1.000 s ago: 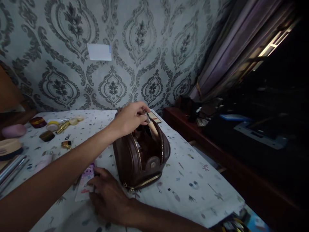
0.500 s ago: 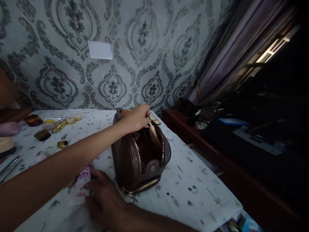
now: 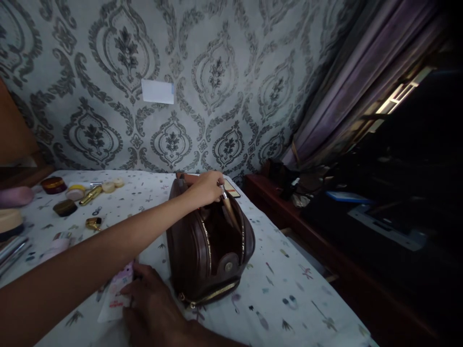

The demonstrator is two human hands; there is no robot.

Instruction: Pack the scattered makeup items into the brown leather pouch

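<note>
A dark brown bag point(image 3: 186, 250) with gold zippers stands unzipped on the patterned white cloth point(image 3: 267, 274). My left hand point(image 3: 208, 187) reaches over its far side and pinches a makeup brush point(image 3: 227, 207), whose silver collar and brown bristles point down into the opening. My right hand point(image 3: 154, 301) is low, left of the bag, its fingers closed on the edge of a clear and pink packet point(image 3: 117, 296). My left forearm crosses above this packet and covers part of the cloth. The bag's inside is mostly dark.
Cosmetic jars point(image 3: 53, 185), a gold tube point(image 3: 91, 195), a gold cap point(image 3: 93, 223) and a pink item point(image 3: 16, 195) lie at the left. A phone-like object point(image 3: 232, 189) is behind the bag. At the right are a dark red ledge point(image 3: 267, 197) and a purple curtain point(image 3: 325, 120).
The view has tilted up, so the bag and table items sit lower. My right hand and the packet have shifted slightly left and nearer. My left hand still holds the brush at the bag's opening.
</note>
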